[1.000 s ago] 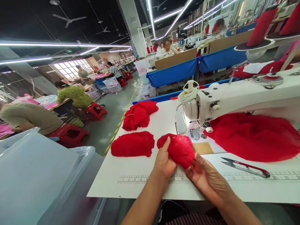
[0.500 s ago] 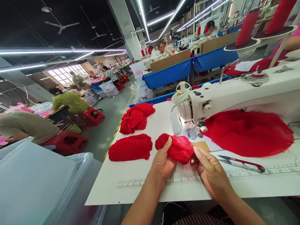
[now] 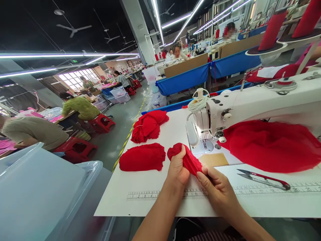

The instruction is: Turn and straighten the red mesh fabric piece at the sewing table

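A small piece of red fabric (image 3: pixel 191 160) is stretched between my two hands above the front of the white table. My left hand (image 3: pixel 178 167) grips its left part, thumb on top. Lower down, my right hand (image 3: pixel 215 185) pinches the right end between thumb and fingers. Just left of it lies a flat red fabric piece (image 3: pixel 142 157), and behind that a bunched red fabric bundle (image 3: pixel 150 125). The white sewing machine (image 3: pixel 213 117) stands beyond my hands, its needle area lit. Thread snips (image 3: pixel 264 179) with a red handle rest to the right.
A large red fabric piece (image 3: pixel 271 144) lies under the machine arm. A printed ruler (image 3: pixel 140 195) runs along the table (image 3: pixel 112 204) front. Clear plastic bins (image 3: pixel 47 190) stand at the left. Red thread cones (image 3: pixel 272 31) rise at the back right. Other people sit at tables farther off.
My right hand has moved left and down, closer to my left hand. The red fabric between them is now narrower and slants downward. The whole view has shifted slightly.
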Motion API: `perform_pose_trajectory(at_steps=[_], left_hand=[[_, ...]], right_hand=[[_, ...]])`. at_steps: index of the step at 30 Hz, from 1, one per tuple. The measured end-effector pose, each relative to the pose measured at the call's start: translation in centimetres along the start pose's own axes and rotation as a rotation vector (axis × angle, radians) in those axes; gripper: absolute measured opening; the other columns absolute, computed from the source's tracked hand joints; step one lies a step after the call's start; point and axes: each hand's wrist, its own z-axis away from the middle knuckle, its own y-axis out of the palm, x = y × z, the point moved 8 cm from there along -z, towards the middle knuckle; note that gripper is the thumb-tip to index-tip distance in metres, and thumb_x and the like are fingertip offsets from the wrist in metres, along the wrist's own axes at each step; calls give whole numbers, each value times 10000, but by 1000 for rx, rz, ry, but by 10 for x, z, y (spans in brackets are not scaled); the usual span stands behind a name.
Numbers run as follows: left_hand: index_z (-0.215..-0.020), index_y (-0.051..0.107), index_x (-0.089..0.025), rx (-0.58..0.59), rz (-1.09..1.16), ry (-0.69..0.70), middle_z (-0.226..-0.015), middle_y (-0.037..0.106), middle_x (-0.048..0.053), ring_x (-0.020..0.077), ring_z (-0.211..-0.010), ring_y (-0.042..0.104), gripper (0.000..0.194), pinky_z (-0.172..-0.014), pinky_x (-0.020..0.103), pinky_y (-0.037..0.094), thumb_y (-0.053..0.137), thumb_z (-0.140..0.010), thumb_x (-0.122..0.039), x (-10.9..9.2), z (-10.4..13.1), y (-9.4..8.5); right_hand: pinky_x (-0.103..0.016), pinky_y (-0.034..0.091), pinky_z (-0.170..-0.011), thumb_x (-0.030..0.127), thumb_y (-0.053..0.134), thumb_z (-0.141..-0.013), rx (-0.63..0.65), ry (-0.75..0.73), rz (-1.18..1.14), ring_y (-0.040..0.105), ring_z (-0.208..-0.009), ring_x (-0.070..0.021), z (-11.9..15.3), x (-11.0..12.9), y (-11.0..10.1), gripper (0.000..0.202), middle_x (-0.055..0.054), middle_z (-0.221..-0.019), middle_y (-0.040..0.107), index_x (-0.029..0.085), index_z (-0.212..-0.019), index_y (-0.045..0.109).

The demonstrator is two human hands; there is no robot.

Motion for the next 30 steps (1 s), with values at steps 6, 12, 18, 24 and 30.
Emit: perform_pose_trajectory(at_steps=[6,12,18,24,30], left_hand=[[-597,509,-143,-14,-72,-74,-517,527,-12,101,-444,513,276,-596,278,536,593,-860,-133,7,-15,5],[-661,567,-132,79,-13,-74,-633,601,20,109,-565,599,214,-722,260,543,598,-872,-148,5,-11,5],[-882,660,-75,488,-96,-254,-874,695,123,229,-895,678,205,-938,355,498,754,-754,-205,22,13,16],[-876,657,-71,410,-116,-246,-821,703,106,181,-772,690,143,-855,296,541,706,-786,-170,22,13,7],[-886,660,-81,372,-112,-84,-859,709,104,176,-753,685,174,-831,302,551,738,-748,-155,15,14,7]], right_hand=[[-240,314,-495,348,491,-910,-13,-96,106,346,-533,-114,5,6,4,324,47,-596,369,219,-623,416],[-262,324,-566,463,544,-878,-73,111,-16,377,-606,-139,-2,-8,-17,340,25,-641,420,213,-649,511],[-261,359,-599,504,634,-806,-196,224,-215,387,-633,-139,-2,-13,-26,324,11,-671,490,206,-688,582],[-282,428,-686,485,670,-790,-196,243,-276,491,-717,-170,-4,-20,-25,269,-6,-729,573,216,-802,675],[-237,364,-530,484,703,-765,-230,276,-329,376,-547,-106,-7,-25,-27,283,27,-633,514,205,-736,661]])
